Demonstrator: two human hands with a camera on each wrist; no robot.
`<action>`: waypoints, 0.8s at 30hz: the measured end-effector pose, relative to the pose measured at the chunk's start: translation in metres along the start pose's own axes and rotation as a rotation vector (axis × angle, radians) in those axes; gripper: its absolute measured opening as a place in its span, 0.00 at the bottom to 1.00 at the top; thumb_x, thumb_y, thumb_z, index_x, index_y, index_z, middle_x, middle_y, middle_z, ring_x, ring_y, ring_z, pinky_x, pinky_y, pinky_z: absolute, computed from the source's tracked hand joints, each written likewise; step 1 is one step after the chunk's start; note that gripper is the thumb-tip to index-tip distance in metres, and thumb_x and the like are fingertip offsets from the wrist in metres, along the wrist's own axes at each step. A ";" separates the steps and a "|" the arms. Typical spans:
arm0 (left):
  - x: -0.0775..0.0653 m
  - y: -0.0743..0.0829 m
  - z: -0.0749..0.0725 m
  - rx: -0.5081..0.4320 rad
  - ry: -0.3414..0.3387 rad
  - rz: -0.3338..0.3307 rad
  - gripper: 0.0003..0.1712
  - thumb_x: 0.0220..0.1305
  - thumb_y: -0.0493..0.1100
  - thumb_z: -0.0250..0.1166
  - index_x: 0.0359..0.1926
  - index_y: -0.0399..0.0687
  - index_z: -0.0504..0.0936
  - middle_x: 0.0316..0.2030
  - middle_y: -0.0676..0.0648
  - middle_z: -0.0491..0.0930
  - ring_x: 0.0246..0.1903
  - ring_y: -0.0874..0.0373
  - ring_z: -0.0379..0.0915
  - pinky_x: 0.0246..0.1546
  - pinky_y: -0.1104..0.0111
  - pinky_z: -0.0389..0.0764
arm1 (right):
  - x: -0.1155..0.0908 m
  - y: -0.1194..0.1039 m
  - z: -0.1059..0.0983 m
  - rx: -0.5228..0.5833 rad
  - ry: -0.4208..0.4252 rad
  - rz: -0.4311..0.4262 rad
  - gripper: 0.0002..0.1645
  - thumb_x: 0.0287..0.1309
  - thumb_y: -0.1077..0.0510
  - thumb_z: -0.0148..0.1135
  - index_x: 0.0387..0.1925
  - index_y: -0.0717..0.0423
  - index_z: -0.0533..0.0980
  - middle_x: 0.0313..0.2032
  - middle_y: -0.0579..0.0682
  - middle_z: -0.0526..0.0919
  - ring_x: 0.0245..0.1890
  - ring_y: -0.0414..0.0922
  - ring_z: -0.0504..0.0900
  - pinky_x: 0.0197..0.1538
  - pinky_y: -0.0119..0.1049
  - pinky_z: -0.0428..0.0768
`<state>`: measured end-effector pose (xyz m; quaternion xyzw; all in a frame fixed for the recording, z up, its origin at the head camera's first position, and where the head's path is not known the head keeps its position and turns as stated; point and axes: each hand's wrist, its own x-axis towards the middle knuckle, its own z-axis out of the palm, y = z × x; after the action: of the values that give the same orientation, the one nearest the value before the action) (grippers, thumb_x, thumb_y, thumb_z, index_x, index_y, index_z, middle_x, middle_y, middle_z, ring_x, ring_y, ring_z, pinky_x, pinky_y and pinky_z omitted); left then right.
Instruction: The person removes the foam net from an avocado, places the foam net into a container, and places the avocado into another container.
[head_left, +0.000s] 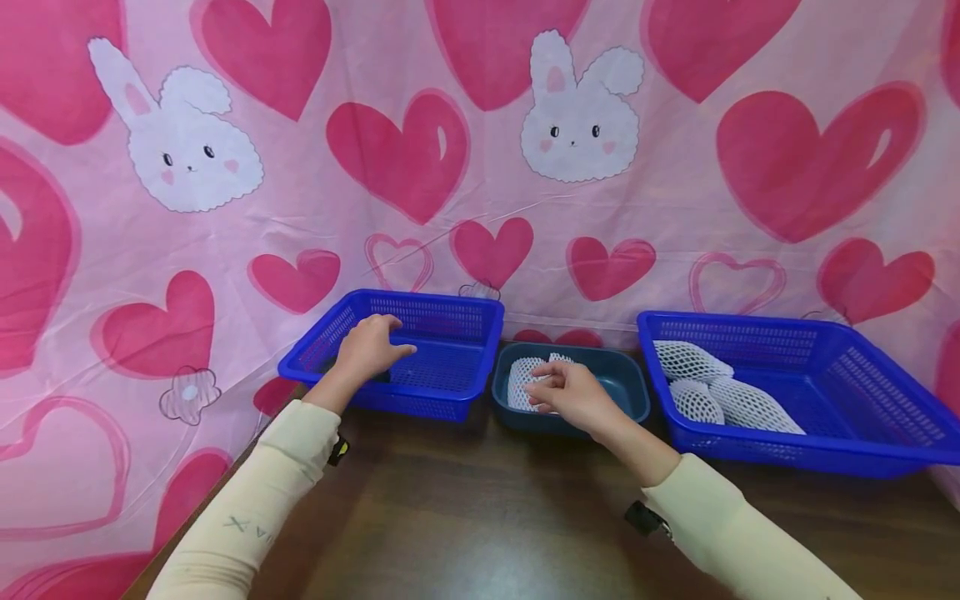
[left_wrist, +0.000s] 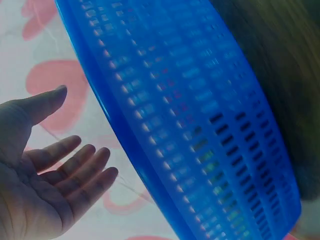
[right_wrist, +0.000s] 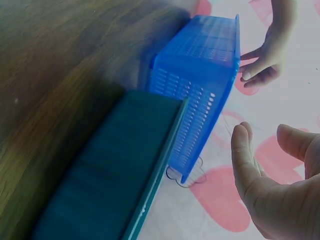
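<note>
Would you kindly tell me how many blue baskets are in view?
2: the left blue basket, below the left hand, and the right blue basket, with white netted pieces inside. A dark teal bin sits between them; no other basket shows.

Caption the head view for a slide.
Left hand above a blue basket, right hand above a dark teal tub holding white netting; a second blue basket at right holds more.
</note>
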<state>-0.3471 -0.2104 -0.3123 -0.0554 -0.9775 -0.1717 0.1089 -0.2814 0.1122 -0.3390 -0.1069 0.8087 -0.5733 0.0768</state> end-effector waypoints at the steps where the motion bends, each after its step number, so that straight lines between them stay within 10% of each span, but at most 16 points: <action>1: -0.001 0.003 0.001 -0.012 0.005 0.011 0.34 0.57 0.54 0.71 0.58 0.38 0.77 0.53 0.36 0.77 0.54 0.38 0.72 0.52 0.45 0.72 | -0.001 0.000 -0.003 -0.004 0.003 0.001 0.25 0.64 0.59 0.62 0.57 0.70 0.71 0.43 0.65 0.83 0.42 0.56 0.84 0.49 0.49 0.79; 24: -0.033 0.083 0.023 -0.252 0.042 0.293 0.26 0.55 0.48 0.74 0.52 0.40 0.81 0.46 0.44 0.81 0.44 0.52 0.78 0.46 0.58 0.79 | -0.040 0.009 -0.070 -0.093 0.042 -0.066 0.25 0.65 0.56 0.61 0.56 0.71 0.71 0.46 0.63 0.82 0.44 0.53 0.84 0.45 0.42 0.82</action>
<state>-0.3079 -0.1274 -0.3137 -0.2066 -0.9273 -0.2764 0.1453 -0.2608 0.1895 -0.3241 -0.1247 0.8320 -0.5394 0.0356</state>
